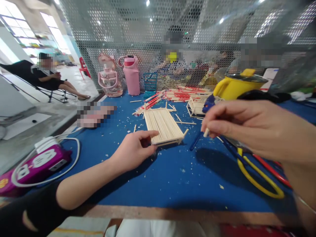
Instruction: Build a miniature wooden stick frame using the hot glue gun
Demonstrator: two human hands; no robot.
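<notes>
A small flat frame built of pale wooden sticks lies on the blue tabletop, with short posts at its corners. My left hand grips its near left corner, index finger over the top and thumb at the front edge. To the right and above the table, my right hand pinches a short piece of wooden stick between thumb and fingertips. Just beyond those fingers is a dark blue tool part, mostly hidden. A second, smaller stick model stands behind it.
Sticks in red-printed wrappers are piled at the back. Pliers with yellow and red handles lie under my right hand. Pink bottles and a yellow pot line the perforated screen. A purple power strip sits left.
</notes>
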